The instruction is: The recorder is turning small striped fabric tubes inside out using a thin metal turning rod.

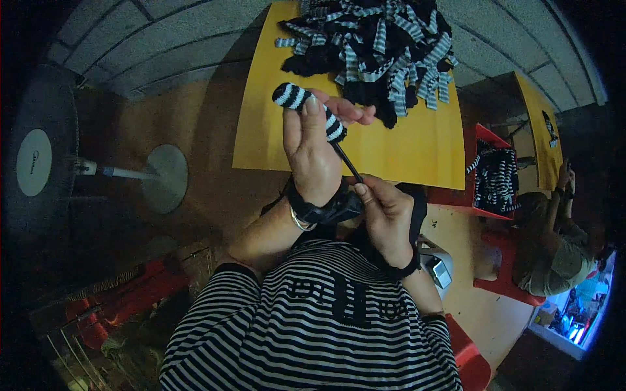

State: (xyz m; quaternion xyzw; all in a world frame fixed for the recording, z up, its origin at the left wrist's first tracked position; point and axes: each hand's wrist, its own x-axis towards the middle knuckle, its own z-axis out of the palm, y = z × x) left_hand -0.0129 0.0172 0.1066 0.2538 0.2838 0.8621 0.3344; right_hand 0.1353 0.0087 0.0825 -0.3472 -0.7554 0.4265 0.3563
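Note:
A small black-and-white striped knitted tube (291, 96) is gripped in my left hand (314, 153), above the near part of the yellow table (398, 153). Its rounded end points up and left, and my thumb lies over its middle. My right hand (389, 212) is closed on a thin dark rod (347, 161) lower down, near the table's front edge. The rod's upper end meets the tube's lower opening; how far it reaches inside is hidden. A heap of striped and black knitted pieces (372, 58) covers the back of the table.
A red crate (475, 171) holding striped knitted pieces stands right of the table. Farther right, a person (554, 260) sits on a red stool (499, 260) by another yellow table (538, 130). A standing fan (34, 163) with a round base (164, 179) is at left.

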